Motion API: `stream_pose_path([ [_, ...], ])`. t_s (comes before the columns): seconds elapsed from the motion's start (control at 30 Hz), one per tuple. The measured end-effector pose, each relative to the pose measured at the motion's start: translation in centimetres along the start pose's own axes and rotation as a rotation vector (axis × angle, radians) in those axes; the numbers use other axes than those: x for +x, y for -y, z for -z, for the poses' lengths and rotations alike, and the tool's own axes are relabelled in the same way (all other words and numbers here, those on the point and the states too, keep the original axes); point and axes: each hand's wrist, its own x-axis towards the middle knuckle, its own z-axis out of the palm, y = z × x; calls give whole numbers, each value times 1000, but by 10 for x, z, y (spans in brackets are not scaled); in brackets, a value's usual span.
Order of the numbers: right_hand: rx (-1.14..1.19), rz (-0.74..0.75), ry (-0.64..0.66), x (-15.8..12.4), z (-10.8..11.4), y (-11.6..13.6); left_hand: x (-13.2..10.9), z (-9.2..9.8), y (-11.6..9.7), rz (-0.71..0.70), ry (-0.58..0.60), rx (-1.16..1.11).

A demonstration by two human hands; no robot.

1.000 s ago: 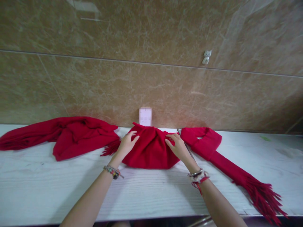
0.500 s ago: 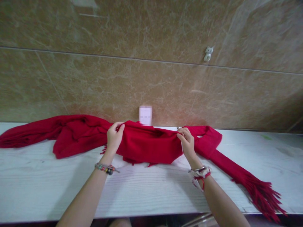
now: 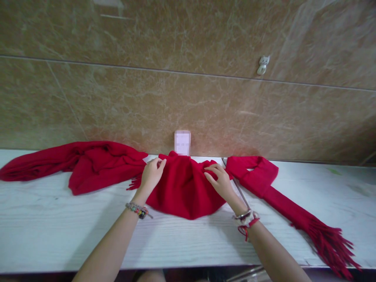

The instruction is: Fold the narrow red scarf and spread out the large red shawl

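A folded red scarf (image 3: pixel 185 190) lies in the middle of the white table (image 3: pixel 188 243), against the wall. My left hand (image 3: pixel 152 176) rests on the scarf's upper left corner with its fingers curled, pinching the cloth. My right hand (image 3: pixel 219 181) lies on the upper right part, fingers bent and pressing on the fabric. Both wrists wear bracelets.
A crumpled red scarf (image 3: pixel 85 164) lies to the left. Another red scarf (image 3: pixel 279 196), with a fringe, runs to the right towards the table's front edge. A small white card (image 3: pixel 182 142) leans on the brown marble wall. A small hook (image 3: pixel 262 65) sticks to the wall.
Half a second ago both hands held the scarf's top edge stretched wide and lifted. Now the scarf lies folded and flat again, with both hands closer together on it.
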Motion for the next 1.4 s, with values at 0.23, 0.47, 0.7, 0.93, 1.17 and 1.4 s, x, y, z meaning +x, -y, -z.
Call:
stream_pose_path([
  [0.23, -162, 155, 216, -9, -10, 2, -5, -19, 0, -239, -141, 29],
  [0.47, -199, 401, 454, -15, -6, 14, -4, -18, 0, -95, 5, -140],
  [0.7, -18, 169, 66, -9, -6, 11, -5, -19, -1, -149, -36, -96],
  [0.93, -223, -85, 70, -11, -18, -10, -7, -20, -4, -208, -135, -102],
  [1.17, -122, -100, 87, -11, -21, -12, -7, -23, -3, -262, -157, -87],
  [1.4, -95, -94, -261, 5, 10, -6, -1, -5, 0, -161, -346, -100],
])
